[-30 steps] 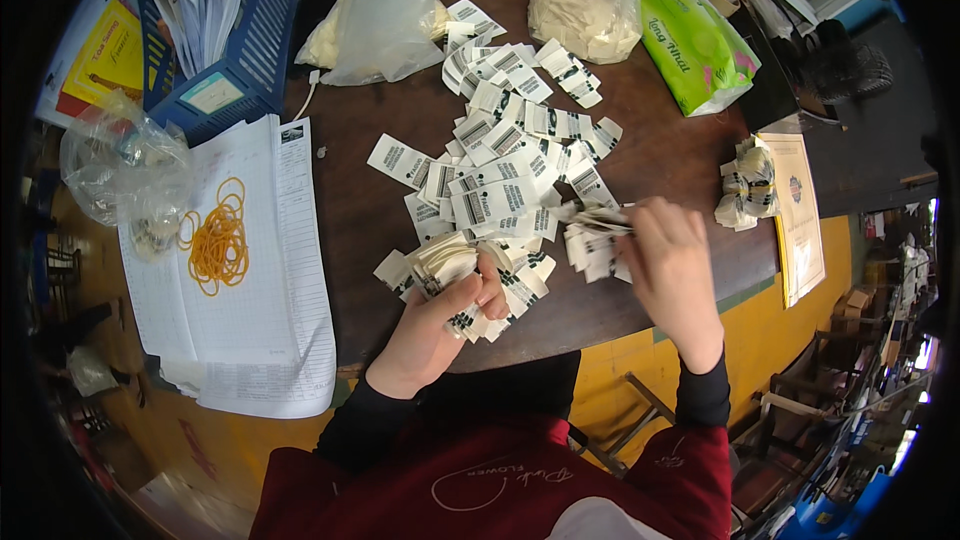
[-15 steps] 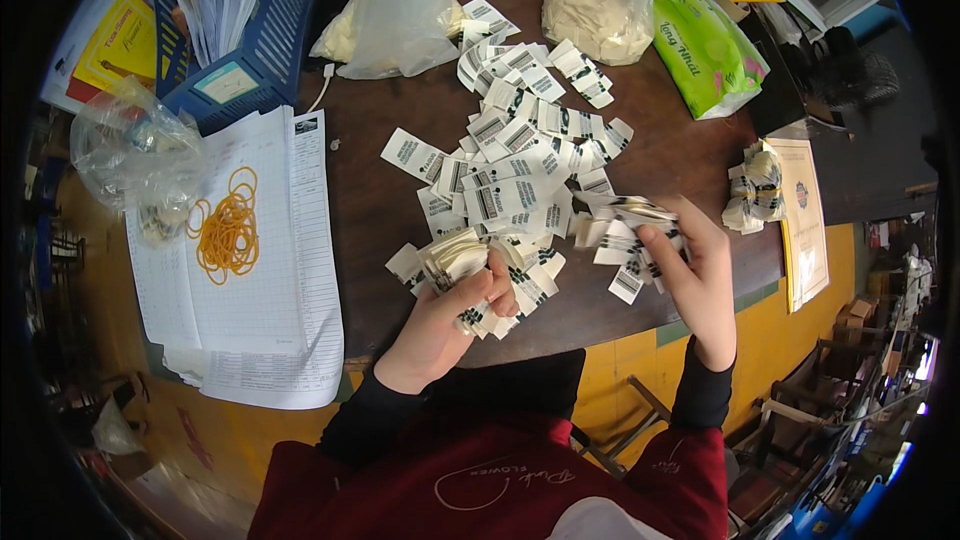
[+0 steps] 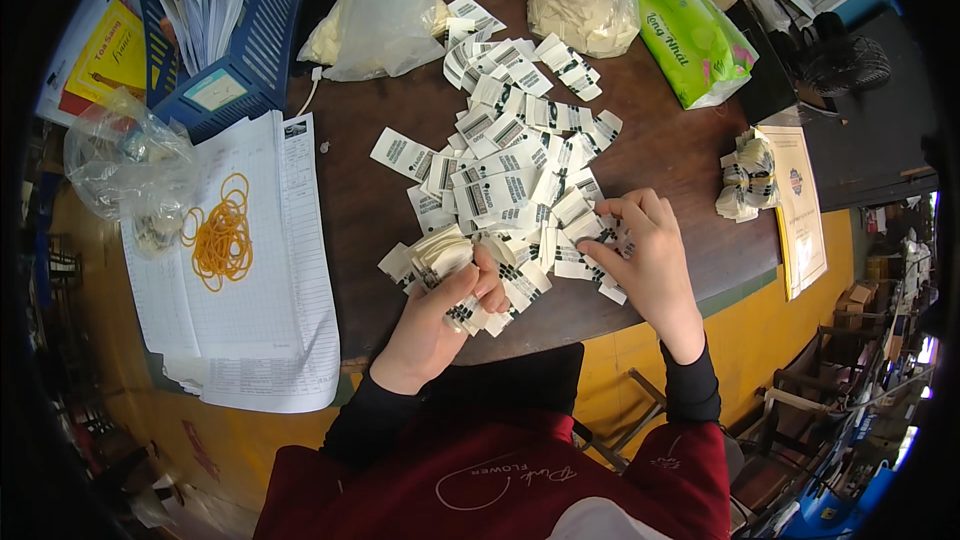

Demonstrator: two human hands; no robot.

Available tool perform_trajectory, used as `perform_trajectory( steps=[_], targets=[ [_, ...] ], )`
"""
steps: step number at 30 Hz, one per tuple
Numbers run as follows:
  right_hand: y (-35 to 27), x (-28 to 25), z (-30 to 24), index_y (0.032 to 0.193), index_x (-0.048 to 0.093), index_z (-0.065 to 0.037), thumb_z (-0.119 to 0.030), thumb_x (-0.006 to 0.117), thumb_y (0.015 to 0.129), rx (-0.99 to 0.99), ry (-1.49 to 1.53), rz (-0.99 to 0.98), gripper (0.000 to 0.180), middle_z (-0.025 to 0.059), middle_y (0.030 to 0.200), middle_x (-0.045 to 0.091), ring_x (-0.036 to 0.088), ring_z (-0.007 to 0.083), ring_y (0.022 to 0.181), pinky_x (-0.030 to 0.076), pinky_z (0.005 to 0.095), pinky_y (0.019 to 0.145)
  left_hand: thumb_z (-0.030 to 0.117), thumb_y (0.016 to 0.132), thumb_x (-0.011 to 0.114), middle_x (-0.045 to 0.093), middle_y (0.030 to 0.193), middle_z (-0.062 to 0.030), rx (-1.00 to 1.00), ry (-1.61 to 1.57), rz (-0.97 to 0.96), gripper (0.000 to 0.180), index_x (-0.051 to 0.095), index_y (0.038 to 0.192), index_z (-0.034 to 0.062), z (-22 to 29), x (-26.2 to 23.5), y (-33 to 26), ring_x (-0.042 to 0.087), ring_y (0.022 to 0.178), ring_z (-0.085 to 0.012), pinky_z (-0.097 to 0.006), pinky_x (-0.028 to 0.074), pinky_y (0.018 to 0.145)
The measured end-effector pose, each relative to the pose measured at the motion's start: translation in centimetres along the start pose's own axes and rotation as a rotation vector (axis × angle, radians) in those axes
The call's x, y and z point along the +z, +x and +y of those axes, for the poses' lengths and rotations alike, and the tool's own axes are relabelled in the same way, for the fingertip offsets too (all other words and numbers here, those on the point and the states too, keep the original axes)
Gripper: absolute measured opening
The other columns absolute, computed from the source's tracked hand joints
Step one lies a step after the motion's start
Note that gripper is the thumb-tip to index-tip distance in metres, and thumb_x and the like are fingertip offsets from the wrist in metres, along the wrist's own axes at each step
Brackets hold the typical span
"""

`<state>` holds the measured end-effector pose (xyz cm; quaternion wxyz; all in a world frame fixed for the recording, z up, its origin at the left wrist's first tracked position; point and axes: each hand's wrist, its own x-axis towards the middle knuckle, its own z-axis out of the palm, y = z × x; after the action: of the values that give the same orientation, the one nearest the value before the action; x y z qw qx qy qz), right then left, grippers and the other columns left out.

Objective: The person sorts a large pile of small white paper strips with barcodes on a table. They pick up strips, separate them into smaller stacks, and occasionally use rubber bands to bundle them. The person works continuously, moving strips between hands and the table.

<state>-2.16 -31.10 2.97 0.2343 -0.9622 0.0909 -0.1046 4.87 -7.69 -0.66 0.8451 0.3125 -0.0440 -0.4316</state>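
Leftward since the earlier frame, the right hand (image 3: 650,258) is shifting with its labels to the edge of a loose heap of white printed labels (image 3: 492,190), while the left hand (image 3: 430,315) is keeping nearly the same place.

Taking the heap as the clock's centre and going left to right: at 8 o'clock, a tangle of orange rubber bands (image 3: 222,248) is lying on an open notebook (image 3: 255,325). At 10, a blue slatted crate (image 3: 265,60) is holding papers. At 11, a translucent plastic bag (image 3: 392,20) is slumping behind the heap.

At 7 o'clock, the left hand is curling round a thick label stack (image 3: 440,258), thumb and fingers closing on it. Around 1 o'clock, a second plastic bag (image 3: 588,20) is holding cream-coloured pieces. At 4, the right hand is bending thumb and fingers around a small label bunch (image 3: 572,265) touching the heap; how firmly it is pinching, I cannot tell. At 3, a label bundle (image 3: 747,180), narrowing at its middle, is lying apart.

Gathering seems to be partway along: that one bundle is looking finished, the left hand's stack is looking well filled, and many labels are still lying loose.
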Motion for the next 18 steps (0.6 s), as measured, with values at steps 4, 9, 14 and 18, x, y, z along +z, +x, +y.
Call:
perform_trajectory(
  steps=[4,9,14,18],
  targets=[
    [0.2,0.5,-0.4,0.099,0.064,-0.001,-0.007,0.079,0.072,-0.007,0.168,-0.015,0.032,0.0105,0.092,0.059,0.053,0.0283,0.087,0.044,0.0367,0.079,0.034,0.094,0.064,0.041,0.08,0.0016,0.006,0.002,-0.011,0.027,0.049,0.1,0.0112,0.0,-0.1,0.1,0.045,0.074,-0.0139,-0.033,0.039,0.075],
    [0.5,-0.2,-1.1,0.093,0.068,-0.001,-0.004,0.074,0.077,-0.014,0.148,0.089,0.018,0.0096,0.081,0.062,0.056,0.0246,0.078,0.043,0.0335,0.074,0.046,0.092,0.064,0.047,0.09,-0.0004,0.007,-0.049,-0.002,0.048,0.05,0.117,0.0084,-0.2,-0.1,-0.1,0.049,0.085,-0.0159,-0.034,0.042,0.083],
    [0.6,-2.0,-2.3,0.094,0.069,0.002,-0.002,0.07,0.084,0.215,0.729,0.075,0.011,0.0044,0.08,0.063,0.051,0.0105,0.074,0.04,0.0256,0.069,0.047,0.093,0.06,0.051,0.1,-0.003,-0.039,-0.124,-0.069,0.058,0.047,0.13,0.0048,-0.3,-0.5,-0.1,0.052,0.095,-0.0184,-0.036,0.043,0.091],
    [1.3,-2.3,-3.8,0.095,0.069,0.004,-0.001,0.07,0.085,0.135,0.911,-0.119,0.011,0.0053,0.085,0.065,0.054,0.0096,0.077,0.042,0.0249,0.07,0.045,0.095,0.057,0.055,0.105,-0.0057,-0.009,-0.068,-0.097,0.055,0.046,0.131,0.0044,-0.3,-0.7,-0.2,0.057,0.1,-0.0198,-0.036,0.049,0.09]
  ],
)
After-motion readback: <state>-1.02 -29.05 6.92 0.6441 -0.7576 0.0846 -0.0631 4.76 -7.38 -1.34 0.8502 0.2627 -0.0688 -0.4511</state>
